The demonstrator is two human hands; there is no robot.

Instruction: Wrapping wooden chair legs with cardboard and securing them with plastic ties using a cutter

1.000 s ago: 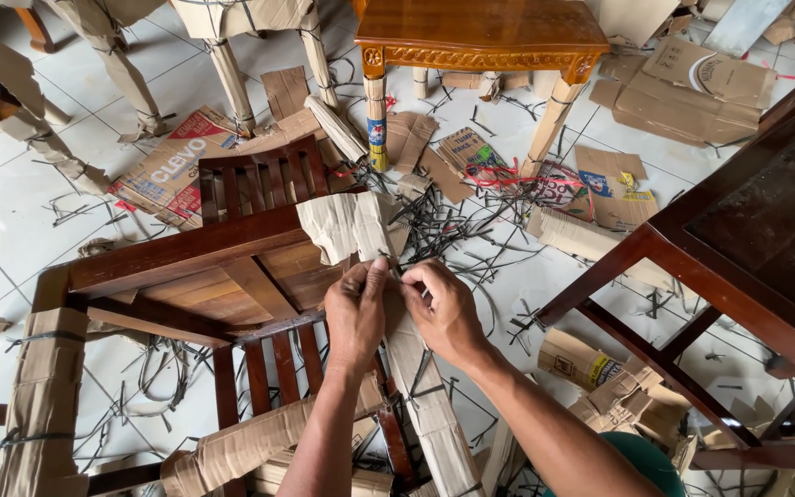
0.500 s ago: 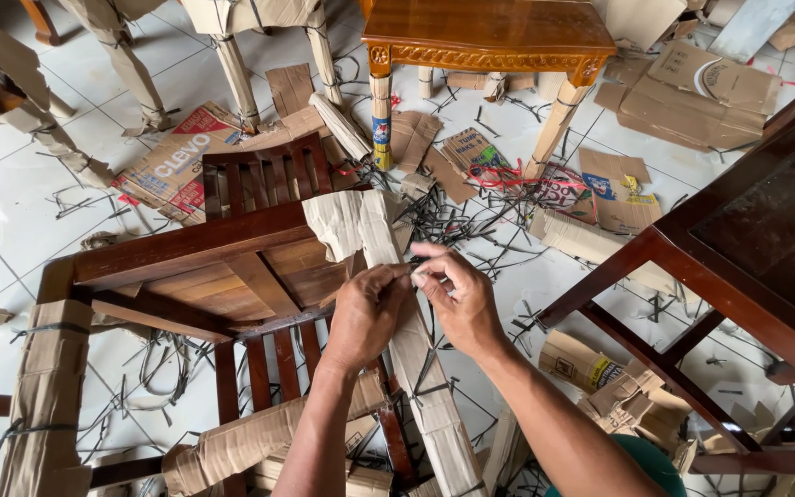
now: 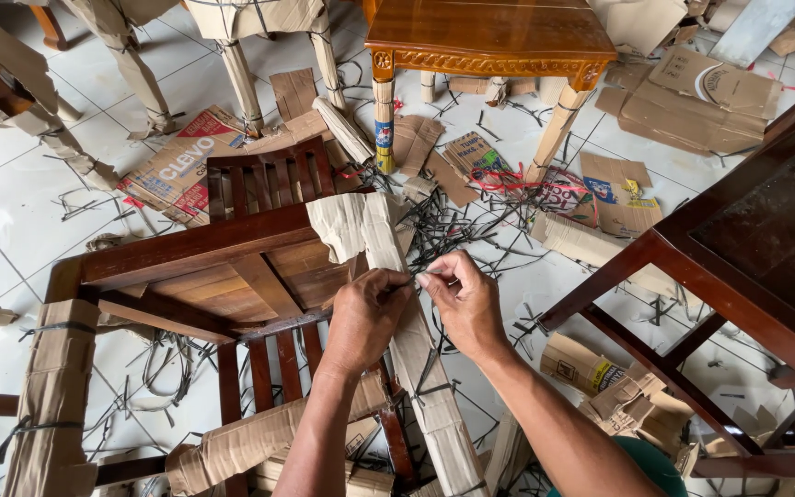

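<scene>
Left hand (image 3: pixel 363 313) and right hand (image 3: pixel 464 299) were both bunched up over the same spot, fingertips nearly touching, each pinched shut on a thin dark strap (image 3: pixel 413 276) that crossed the cardboard-wrapped leg (image 3: pixel 416 368) of the chair (image 3: pixel 223 267). Looked like they were pulling the two ends against each other, which would explain why the knuckles sat so close together right on top of the wrap. The strap itself was tiny between the fingers, so I couldn't tell if it was a knot or just a twist there.

The chair was lying tipped on the white tile floor (image 3: pixel 11 212), dark wood frame and slats facing up, so that leg ran out toward the person and was easy to get at from above. Another leg (image 3: pixel 52 396) on the left was already covered in cardboard with dark bands round it, and a third wrapped piece (image 3: pixel 259 437) lay lower down.

All round it the floor was littered with cut bits of dark strapping (image 3: pixel 471 230) and flat cardboard scraps (image 3: pixel 177 170), probably offcuts. A carved table (image 3: pixel 489 37) stood further back with its legs wrapped the same way, and a dark wooden table (image 3: pixel 766 239) sat just to the right
</scene>
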